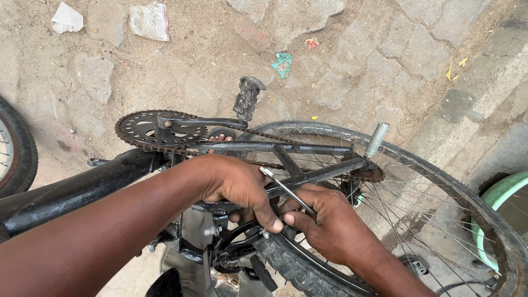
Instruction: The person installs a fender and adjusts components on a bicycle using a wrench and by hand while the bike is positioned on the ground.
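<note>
Here the right hand [335, 223] is pinching a thin metal tool [287, 191] near the bicycle frame [308, 176]; the left hand [236, 184] is clasping the frame, steadying it. Keeping the tool seated squarely is advisable.

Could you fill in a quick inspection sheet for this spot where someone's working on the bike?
Surface: dusty stone paving.
Job's things: black bicycle frame lying on its side; rear wheel; chainring with chain on; pedal sticking up; slim metal tool at the frame.
Clutter: two crumpled plastic wrappers, a teal scrap, small litter bits.
Grippers: left hand grips the frame; right hand pinches the metal tool.
Cables: nothing seen.
Surroundings: another tyre at left; green tub at right.
</note>
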